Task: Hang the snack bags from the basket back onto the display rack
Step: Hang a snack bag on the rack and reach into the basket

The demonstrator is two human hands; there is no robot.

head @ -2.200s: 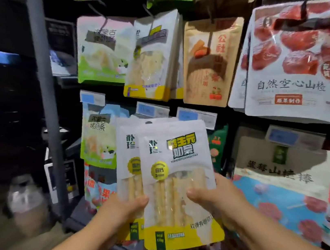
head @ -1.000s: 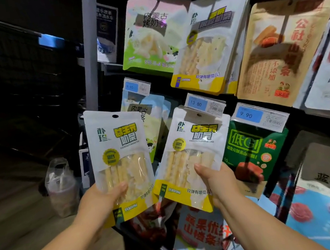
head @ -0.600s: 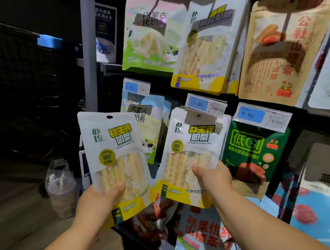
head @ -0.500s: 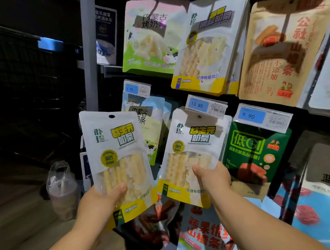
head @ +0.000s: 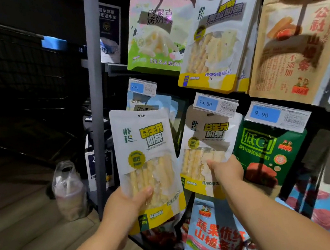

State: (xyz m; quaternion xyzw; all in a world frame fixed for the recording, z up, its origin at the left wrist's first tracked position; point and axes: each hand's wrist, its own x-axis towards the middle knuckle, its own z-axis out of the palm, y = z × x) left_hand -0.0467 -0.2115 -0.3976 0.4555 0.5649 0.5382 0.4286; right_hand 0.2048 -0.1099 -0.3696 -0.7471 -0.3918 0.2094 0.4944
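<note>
My left hand point(head: 127, 205) grips a white and yellow snack bag point(head: 144, 149) of milk sticks by its lower part and holds it upright in front of the display rack's grey post point(head: 96, 92). My right hand point(head: 226, 170) pinches a second, identical snack bag point(head: 208, 146), tilted a little; its top sits under the 13.80 price tag point(head: 214, 104). The hook behind that tag is hidden. The basket is out of view.
The rack carries other hanging bags: a green and pink one point(head: 157, 34), a larger white and yellow one point(head: 221, 37), a tan one point(head: 297, 45) and a dark green one point(head: 268, 152). A plastic-bagged cup point(head: 69, 192) stands on the floor to the left. A dark wire grid point(head: 11, 62) lies beyond.
The two bags, held together in front of the rack, were separated. My right hand moved its bag under the 13.80 tag; my left hand kept the other beside the post, barely shifting.
</note>
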